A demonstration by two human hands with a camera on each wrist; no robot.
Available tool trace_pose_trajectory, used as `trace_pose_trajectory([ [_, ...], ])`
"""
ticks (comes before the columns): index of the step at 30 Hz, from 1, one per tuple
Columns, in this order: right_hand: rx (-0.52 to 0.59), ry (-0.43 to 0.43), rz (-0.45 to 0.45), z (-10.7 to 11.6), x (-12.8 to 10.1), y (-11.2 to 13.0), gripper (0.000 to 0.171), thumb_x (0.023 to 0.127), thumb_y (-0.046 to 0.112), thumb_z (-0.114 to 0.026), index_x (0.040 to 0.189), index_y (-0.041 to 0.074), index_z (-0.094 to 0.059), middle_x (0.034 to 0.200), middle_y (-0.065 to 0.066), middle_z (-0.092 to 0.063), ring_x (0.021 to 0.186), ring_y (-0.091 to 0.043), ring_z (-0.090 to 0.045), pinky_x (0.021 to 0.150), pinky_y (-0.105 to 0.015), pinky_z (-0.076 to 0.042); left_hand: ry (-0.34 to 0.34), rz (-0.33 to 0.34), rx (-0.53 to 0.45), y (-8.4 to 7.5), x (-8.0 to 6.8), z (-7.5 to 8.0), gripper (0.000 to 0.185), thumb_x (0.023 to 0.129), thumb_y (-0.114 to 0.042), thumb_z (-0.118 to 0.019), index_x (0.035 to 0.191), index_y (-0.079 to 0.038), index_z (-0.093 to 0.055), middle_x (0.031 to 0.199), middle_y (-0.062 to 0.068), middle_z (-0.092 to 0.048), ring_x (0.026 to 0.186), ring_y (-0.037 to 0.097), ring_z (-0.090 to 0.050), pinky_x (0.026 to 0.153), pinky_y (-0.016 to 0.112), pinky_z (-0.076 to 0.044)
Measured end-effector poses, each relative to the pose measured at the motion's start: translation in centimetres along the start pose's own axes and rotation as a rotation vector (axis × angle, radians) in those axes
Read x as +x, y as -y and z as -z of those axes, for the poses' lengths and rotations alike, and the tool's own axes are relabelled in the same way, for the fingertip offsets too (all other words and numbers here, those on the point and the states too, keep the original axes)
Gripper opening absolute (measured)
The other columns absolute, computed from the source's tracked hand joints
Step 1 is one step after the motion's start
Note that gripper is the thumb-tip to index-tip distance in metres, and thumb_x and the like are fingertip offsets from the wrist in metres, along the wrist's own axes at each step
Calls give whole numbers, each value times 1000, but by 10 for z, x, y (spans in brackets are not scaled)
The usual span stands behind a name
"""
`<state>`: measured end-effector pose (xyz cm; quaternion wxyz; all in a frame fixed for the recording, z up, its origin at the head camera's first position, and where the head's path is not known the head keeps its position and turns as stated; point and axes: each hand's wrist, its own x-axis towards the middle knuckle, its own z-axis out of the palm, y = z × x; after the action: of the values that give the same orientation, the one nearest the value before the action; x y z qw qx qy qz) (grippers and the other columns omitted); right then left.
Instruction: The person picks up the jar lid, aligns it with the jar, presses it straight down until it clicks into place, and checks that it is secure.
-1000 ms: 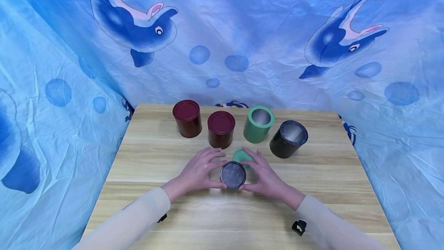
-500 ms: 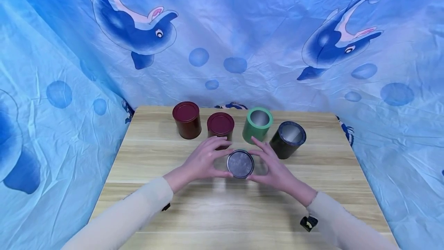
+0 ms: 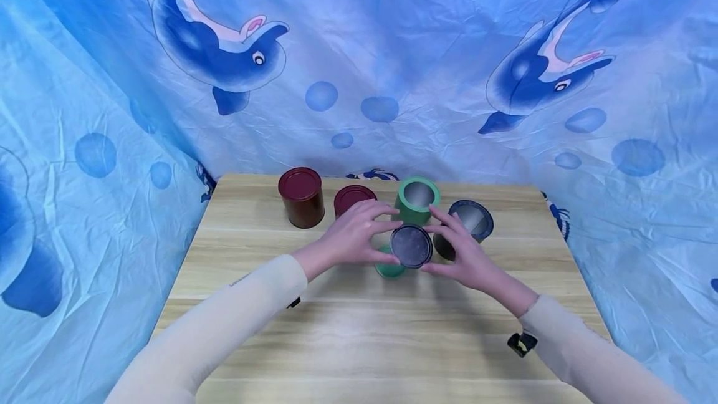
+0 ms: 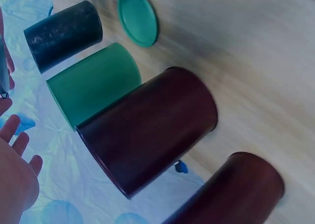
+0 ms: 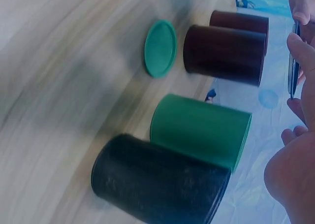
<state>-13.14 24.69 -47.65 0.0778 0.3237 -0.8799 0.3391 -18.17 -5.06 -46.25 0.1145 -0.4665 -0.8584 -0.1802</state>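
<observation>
Both hands lifted black lid (image 3: 411, 245) off table (image 3: 359, 329)

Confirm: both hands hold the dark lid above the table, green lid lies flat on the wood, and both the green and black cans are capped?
Not quite. The green can and black can are open; the head view shows their bare insides. The rest stands: left hand and right hand hold the dark lid, and the green lid lies flat.

You face a light wooden table (image 3: 348, 341) with pale grain running left to right. Around its left, far and right sides hangs a wrinkled blue cloth (image 3: 392, 36) printed with dolphins (image 3: 224, 48) and bubbles. Even, soft light falls across the tabletop, brightest on the near planks.
</observation>
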Motion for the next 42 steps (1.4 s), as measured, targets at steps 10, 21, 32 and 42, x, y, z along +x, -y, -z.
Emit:
trace_pose_trajectory([
  [10,-46,8,-74,31,-1,-10,74,75,15,-99,139,3,-65,168,-23,-37,153,-48,-35,129,-66,-15,87,18,-23,-4,42,2,77,84,-65,-84,144,-20,-70,151,7,-61,145,28,-52,123,48,-39],
  [21,-90,24,-143,54,-4,-26,71,77,17,-98,138,0,-66,169,-22,-36,152,-50,-35,128,-65,-20,164,30,-28,-6,75,-7,78,87,-64,-81,150,-21,-65,156,7,-58,147,26,-50,128,46,-33],
  [32,-117,82,-171,69,0,-37,71,79,18,-97,140,2,-65,169,-22,-35,152,-52,-34,118,-74,-31,170,69,-34,-7,90,-23,77,89,-65,-78,151,-22,-63,154,3,-59,145,21,-52,125,41,-37],
  [42,-122,118,-206,80,-3,-50,68,83,19,-95,140,-2,-64,170,-23,-33,152,-53,-33,111,-74,-39,206,75,-44,-8,106,-34,77,93,-64,-73,155,-20,-59,156,5,-57,147,23,-49,126,40,-35],
])
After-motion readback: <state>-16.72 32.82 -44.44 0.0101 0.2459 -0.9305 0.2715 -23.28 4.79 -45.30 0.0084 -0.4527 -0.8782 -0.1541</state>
